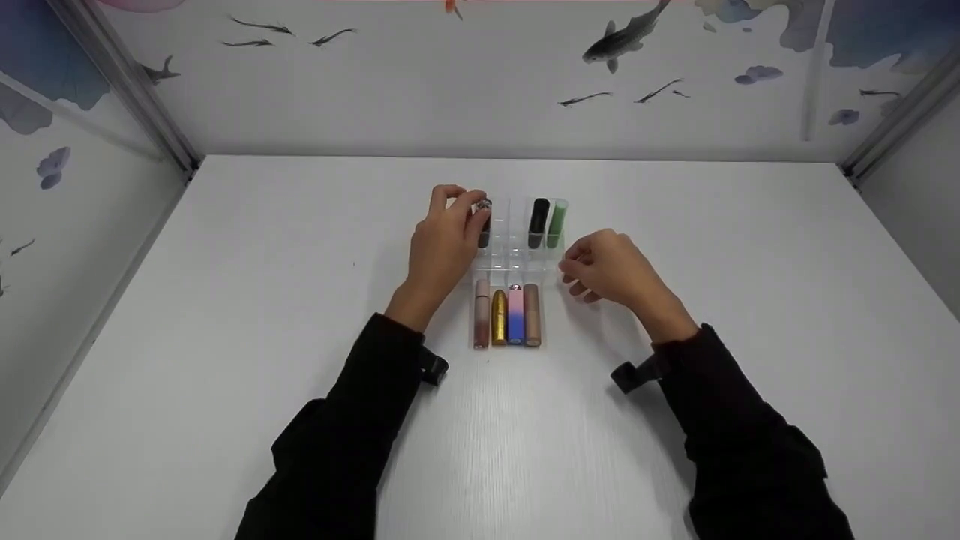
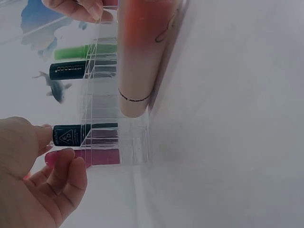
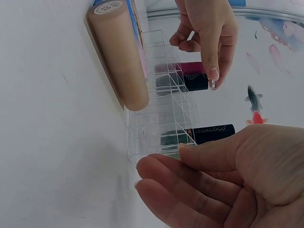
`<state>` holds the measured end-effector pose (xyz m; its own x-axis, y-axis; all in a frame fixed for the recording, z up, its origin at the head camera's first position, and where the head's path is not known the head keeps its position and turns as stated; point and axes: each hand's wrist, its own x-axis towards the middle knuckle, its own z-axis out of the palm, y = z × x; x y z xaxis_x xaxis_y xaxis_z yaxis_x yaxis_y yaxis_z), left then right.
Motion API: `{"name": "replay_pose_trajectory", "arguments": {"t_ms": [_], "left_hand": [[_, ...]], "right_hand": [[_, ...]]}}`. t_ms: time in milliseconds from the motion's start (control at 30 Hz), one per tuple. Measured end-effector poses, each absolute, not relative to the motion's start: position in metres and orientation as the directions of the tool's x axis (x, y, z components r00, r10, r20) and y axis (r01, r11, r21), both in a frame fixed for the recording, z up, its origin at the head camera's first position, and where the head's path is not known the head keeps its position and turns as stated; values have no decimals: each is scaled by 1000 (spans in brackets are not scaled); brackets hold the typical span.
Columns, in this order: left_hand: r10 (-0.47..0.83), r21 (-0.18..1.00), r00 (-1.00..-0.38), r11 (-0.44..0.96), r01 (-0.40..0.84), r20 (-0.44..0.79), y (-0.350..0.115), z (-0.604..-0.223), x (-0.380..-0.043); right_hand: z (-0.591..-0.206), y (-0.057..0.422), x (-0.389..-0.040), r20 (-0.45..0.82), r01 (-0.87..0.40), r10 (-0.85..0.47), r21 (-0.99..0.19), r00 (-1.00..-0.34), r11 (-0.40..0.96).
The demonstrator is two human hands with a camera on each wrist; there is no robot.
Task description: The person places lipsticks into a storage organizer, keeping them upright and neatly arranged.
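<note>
A clear lipstick organizer [image 1: 508, 259] stands on the table between both hands. My left hand [image 1: 442, 244] is at its far left, thumb and forefinger pinching the top end of a black lipstick tube [image 2: 69, 136] that sits in a slot. Right beside that tube is a magenta tube [image 2: 103, 156], partly covered by the curled fingers. At the organizer's right side, my right hand [image 1: 611, 270] grips the clear wall with thumb and fingertips. Another black tube [image 1: 538, 223] and a green tube [image 1: 556, 223] stand in the slots at the far right.
In the front row lie a mauve lip gloss [image 1: 481, 322], a gold bullet-shaped tube [image 1: 499, 319], a pink-and-blue tube [image 1: 516, 315] and a beige tube [image 1: 532, 315]. The white table [image 1: 300, 262] is bounded by panels with painted fish [image 1: 622, 41] at the back and sides.
</note>
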<state>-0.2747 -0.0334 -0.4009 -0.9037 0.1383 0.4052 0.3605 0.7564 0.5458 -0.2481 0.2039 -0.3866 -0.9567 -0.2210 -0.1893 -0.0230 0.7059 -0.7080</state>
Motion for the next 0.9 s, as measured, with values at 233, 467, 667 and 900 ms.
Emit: {"name": "replay_pose_trajectory", "arguments": {"t_ms": [233,467,667,900], "left_hand": [[124,600,-913,718,353,389,-35,-402,-273],[126,606,-902,702,375,412,-39,-405,-272],[112,616,-926,717,326,360,-49,-394,-264],[133,621,-939,719,312,318,-68,-378,-250]], "right_hand": [[-387,204,-249,-202,-11,-215,-702,-955,712],[-387,203,-249,-227,15,-198,-693,-954,721],[-386,202,-249,-234,23,-195,-692,-952,721],[-387,202,-250,-237,28,-188,-689,-953,725]]}}
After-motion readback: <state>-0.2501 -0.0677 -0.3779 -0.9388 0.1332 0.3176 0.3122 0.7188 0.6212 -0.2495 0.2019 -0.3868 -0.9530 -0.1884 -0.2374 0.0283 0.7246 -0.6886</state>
